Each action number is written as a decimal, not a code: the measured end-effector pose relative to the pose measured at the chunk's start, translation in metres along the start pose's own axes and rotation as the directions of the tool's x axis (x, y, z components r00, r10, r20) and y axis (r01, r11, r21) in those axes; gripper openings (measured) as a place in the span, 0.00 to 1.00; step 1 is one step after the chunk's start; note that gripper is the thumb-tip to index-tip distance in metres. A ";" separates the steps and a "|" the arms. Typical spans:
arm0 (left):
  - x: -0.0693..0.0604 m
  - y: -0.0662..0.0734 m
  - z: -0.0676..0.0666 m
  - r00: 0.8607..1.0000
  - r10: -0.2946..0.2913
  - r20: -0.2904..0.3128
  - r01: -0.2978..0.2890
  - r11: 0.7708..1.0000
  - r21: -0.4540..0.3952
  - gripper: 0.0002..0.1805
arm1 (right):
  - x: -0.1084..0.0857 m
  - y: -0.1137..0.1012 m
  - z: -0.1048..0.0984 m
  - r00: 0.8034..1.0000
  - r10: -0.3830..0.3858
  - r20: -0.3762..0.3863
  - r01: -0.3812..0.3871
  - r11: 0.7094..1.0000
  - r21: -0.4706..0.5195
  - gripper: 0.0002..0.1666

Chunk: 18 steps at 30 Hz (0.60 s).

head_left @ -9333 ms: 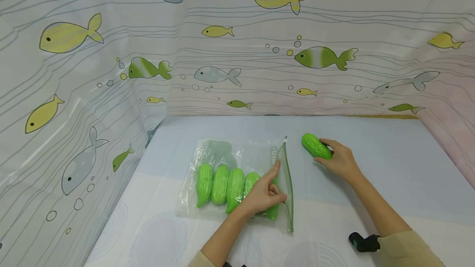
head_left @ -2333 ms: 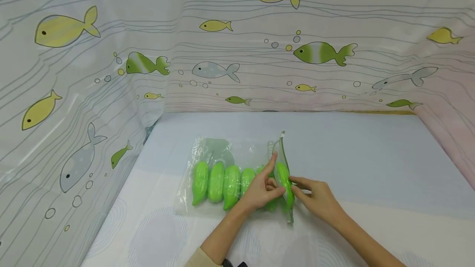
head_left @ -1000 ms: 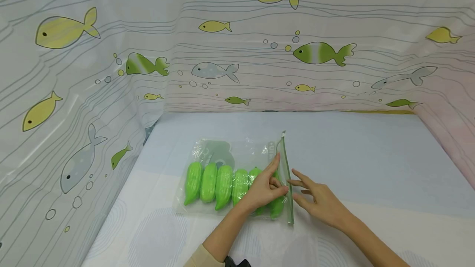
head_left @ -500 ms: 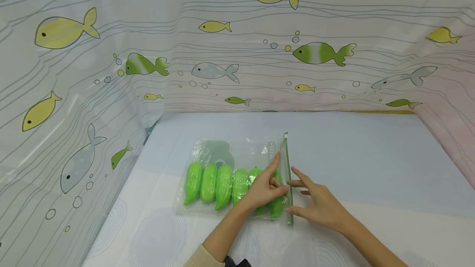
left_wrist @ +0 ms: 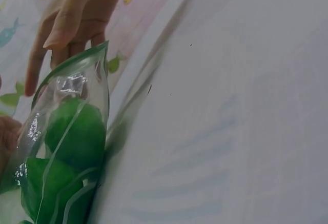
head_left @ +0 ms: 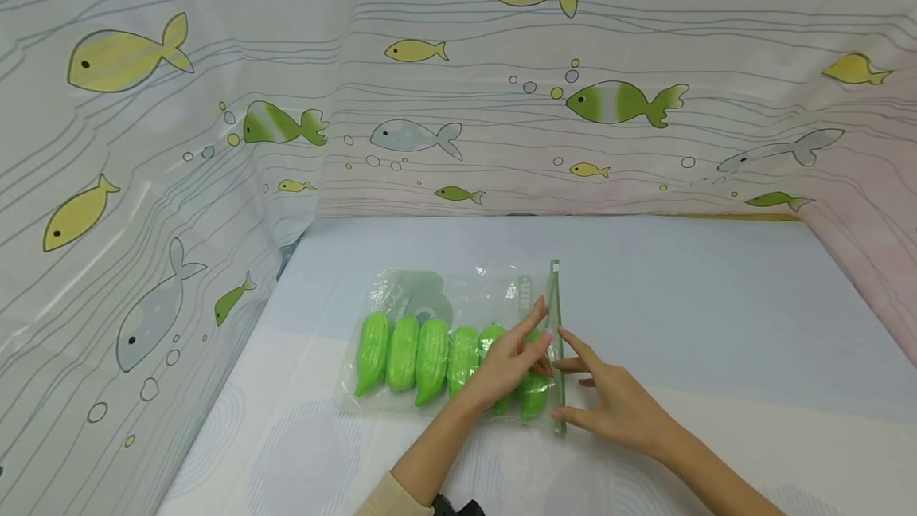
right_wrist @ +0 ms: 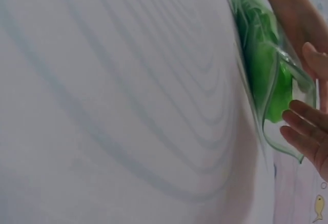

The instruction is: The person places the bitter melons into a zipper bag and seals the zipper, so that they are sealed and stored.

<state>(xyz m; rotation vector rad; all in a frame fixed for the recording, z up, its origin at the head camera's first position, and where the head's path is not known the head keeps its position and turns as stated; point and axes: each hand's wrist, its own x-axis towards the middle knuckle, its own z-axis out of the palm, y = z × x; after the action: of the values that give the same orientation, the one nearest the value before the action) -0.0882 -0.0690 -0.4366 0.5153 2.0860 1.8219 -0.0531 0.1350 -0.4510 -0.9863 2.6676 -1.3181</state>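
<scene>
Both hands are resting at the zip edge [head_left: 556,293] of a clear bag [head_left: 481,293] of green gourds [head_left: 432,361].
The bag is lying on the table [head_left: 688,301], probably handling light, limp and slippery; the stiffer zip edge is likely offering the better hold. The left hand [head_left: 505,362] is stretching index finger and thumb over the bag, hiding some gourds; the right hand's [head_left: 618,404] fingers are standing wide along the edge. A fish-print curtain [head_left: 645,38] is hanging behind.

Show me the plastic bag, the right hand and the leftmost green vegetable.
Plastic bag [head_left: 476,297], head view, bare upper film
Right hand [head_left: 619,404], head view, back
Leftmost green vegetable [head_left: 373,353], head view, middle
</scene>
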 end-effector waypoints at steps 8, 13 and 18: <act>-0.007 0.021 -0.002 1.000 0.011 0.029 -0.011 1.000 -0.013 0.28 | -0.001 -0.002 0.005 0.999 0.011 -0.041 -0.011 1.000 -0.003 0.58; -0.003 0.002 -0.001 1.000 0.000 0.027 0.000 1.000 -0.007 0.29 | 0.000 -0.002 0.007 0.996 -0.043 -0.077 0.042 0.999 -0.019 0.57; 0.000 -0.008 -0.001 0.999 0.006 0.042 -0.004 0.999 -0.043 0.30 | 0.000 -0.003 0.007 0.995 -0.059 -0.075 0.057 0.998 -0.019 0.58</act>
<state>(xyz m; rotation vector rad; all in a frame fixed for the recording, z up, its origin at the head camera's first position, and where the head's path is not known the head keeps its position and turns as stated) -0.0891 -0.0713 -0.4439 0.5443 2.0155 1.8377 -0.0496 0.1292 -0.4535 -1.0443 2.7290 -1.3736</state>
